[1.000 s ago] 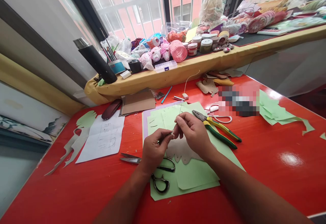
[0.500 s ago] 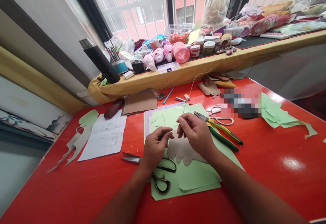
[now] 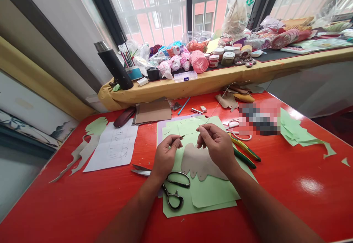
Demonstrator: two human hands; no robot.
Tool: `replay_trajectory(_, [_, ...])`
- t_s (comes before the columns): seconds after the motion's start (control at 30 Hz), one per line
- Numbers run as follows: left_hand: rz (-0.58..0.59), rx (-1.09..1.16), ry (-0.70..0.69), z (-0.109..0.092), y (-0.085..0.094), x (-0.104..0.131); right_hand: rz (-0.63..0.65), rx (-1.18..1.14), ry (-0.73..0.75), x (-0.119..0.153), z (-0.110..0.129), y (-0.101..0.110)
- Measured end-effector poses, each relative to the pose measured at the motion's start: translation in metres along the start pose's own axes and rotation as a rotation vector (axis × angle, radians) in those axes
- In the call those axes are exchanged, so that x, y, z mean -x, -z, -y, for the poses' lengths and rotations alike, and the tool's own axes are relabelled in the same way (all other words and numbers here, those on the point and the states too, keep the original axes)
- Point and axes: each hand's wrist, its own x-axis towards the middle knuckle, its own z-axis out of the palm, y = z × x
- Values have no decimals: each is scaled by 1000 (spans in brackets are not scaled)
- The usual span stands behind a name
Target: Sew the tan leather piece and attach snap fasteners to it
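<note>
Pinching thin strand (image 3: pixel 222 98) at frame centre, right hand (image 3: pixel 216 141) sits farther from left hand (image 3: pixel 166 155) than a second ago, baring more strand; left grips small dark piece (image 3: pixel 182 137).

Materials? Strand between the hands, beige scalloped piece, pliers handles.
Strand: thread or fine wire, can't tell; holds an arc, too thin to judge finish.
Beige scalloped piece: possibly leather, matte; no shine, clean-cut edge, small holes.
Pliers handles: probably plastic or rubber, smooth; yellow-and-green colouring suggests sleeves.
</note>
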Motion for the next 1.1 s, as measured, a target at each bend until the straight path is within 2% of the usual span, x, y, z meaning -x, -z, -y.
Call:
replay_trajectory(0.07, [-19,43,7,0,2,-1,-6,-4,-8,2,0,-2])
replay_trajectory(0.2, [20,60,6,1,9,-4,-42,-24,-24,3,2,-3])
replay_trajectory(0.27, [-35,52,8,1,17,-6,-114,-49,-12,-1,3,1])
replay_trajectory(0.33, [-167,37,20,1,29,-10,-210,-98,5,-6,1,8])
replay_trajectory(0.4, [-240,-27,1,0,41,-14,-232,-96,5,-10,-2,14])
replay_trajectory(0.5, [-211,-204,-5,-1,52,-23,-124,85,3,-10,-9,14])
replay_trajectory(0.63, [-67,-721,-34,2,54,-38,-5,346,98,-5,-13,5])
replay_trajectory(0.67, [-53,-791,-53,4,54,-42,19,404,132,-6,-11,3])
replay_trajectory(0.8, [-41,-904,-86,14,57,-55,155,651,188,-14,0,7])
replay_trajectory(0.97, [-54,-955,-83,20,60,-57,376,1052,114,-31,11,17])
replay_trajectory(1.07, [-104,-963,-119,11,47,-49,405,1154,90,-39,9,17])
replay_trajectory(1.1, [-63,-955,-156,6,40,-45,399,1168,85,-41,6,16])
